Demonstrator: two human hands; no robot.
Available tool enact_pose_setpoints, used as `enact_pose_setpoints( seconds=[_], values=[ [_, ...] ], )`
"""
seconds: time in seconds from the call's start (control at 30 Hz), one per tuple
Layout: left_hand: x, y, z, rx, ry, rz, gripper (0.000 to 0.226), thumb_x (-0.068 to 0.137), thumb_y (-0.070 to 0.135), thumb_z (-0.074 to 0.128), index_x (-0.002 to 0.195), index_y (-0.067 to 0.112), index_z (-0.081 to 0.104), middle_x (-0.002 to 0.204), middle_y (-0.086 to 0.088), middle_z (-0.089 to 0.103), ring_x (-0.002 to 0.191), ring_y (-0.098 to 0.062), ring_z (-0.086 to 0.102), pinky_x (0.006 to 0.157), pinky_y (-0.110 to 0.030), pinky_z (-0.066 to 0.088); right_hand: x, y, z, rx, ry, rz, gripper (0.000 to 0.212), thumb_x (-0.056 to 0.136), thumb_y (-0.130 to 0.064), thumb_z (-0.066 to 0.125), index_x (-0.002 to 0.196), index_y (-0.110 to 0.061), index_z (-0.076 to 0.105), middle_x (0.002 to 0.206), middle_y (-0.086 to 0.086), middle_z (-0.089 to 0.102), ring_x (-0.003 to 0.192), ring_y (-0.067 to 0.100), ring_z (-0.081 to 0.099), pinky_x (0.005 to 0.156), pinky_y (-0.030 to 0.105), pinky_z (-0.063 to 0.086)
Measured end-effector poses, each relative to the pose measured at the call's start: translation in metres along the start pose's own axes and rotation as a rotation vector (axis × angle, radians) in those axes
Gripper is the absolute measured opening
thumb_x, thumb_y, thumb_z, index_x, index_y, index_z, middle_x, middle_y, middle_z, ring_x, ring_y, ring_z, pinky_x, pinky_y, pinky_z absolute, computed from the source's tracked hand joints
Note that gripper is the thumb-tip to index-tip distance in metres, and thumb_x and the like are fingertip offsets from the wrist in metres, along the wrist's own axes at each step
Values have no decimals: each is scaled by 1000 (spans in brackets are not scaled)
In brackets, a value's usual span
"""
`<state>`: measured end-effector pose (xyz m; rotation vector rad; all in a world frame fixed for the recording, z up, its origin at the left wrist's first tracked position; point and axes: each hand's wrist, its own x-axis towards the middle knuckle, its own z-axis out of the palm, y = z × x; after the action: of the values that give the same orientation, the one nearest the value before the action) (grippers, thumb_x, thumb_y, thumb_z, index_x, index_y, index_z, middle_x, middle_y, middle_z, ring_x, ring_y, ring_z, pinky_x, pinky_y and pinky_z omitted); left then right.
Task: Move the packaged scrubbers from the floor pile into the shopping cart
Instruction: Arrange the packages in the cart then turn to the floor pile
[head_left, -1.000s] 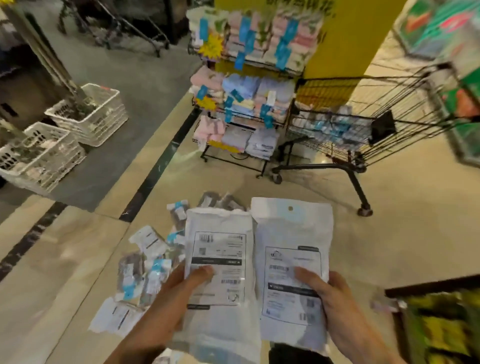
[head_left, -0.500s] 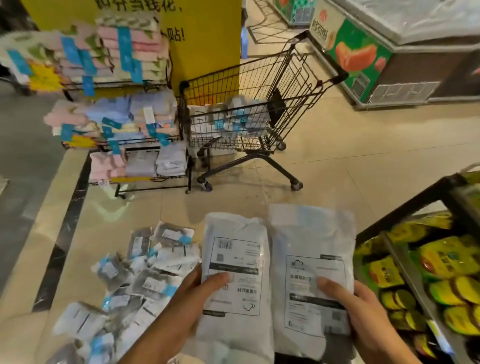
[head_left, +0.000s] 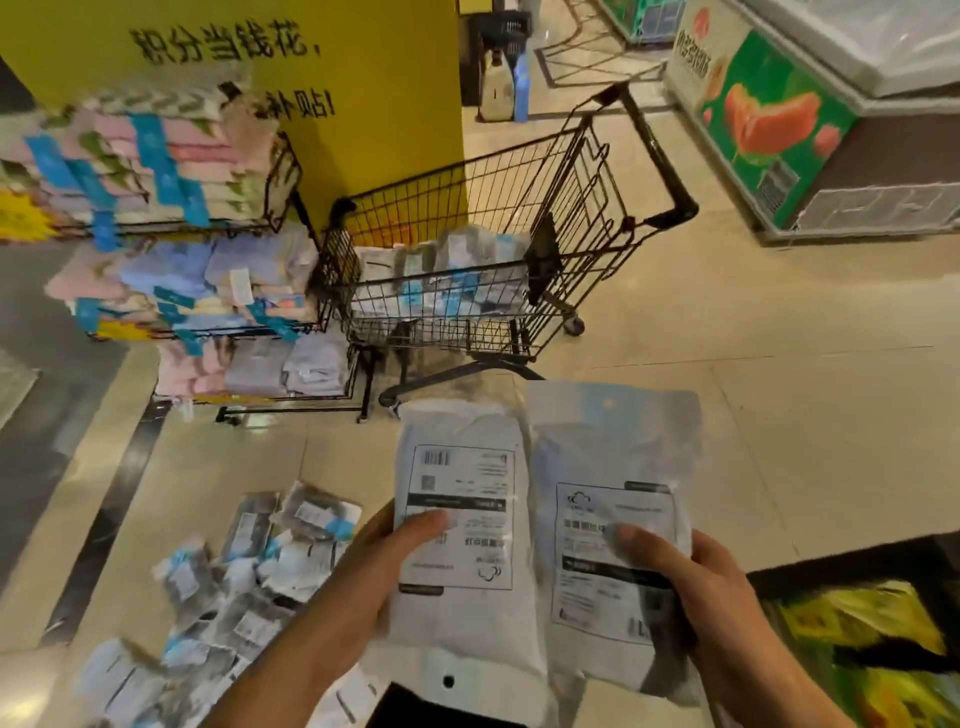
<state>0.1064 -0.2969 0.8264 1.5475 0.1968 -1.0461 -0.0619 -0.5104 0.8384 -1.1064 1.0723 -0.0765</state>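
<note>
Fingers of the left hand (head_left: 363, 587) pinch one scrubber packet (head_left: 462, 545); the right hand (head_left: 696, 597) grips a second packet (head_left: 613, 525) beside it. Ahead, the shopping cart (head_left: 498, 249) already holds packets, while the floor pile (head_left: 234, 582) lies lower left.

Motion blur smears the towel rack (head_left: 171, 218), so its stacked cloths and blue labels cannot be read. The floor pile (head_left: 223, 597) of packets runs off the bottom edge, its labels illegible. Behind each held packet the fingers are hidden; only the left thumb (head_left: 415, 527) and right thumb (head_left: 644, 551) show. The freezer (head_left: 810, 119) and the shelf (head_left: 872, 639) at lower right are cut by the frame.
</note>
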Motion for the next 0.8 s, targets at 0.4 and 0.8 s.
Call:
enact_pose_setpoints(
  seconds=[0.4,0.8],
  values=[
    [174,125,22,-114,29,-2,44,79,21,69,123,17,71,109,-18,80,89,-35,80,64,-42,66,174,-128,38,-28,-2,56,25,86,-20,80,106,-7,78,95,15,82,86,38,80,90,55,61],
    [344,293,48,-52,46,64,43,81,25,77,123,19,71,108,-14,81,95,-34,79,79,-46,62,335,-281,73,35,-26,54,17,86,-13,79,102,-7,79,92,14,82,80,33,80,74,40,60]
  ],
)
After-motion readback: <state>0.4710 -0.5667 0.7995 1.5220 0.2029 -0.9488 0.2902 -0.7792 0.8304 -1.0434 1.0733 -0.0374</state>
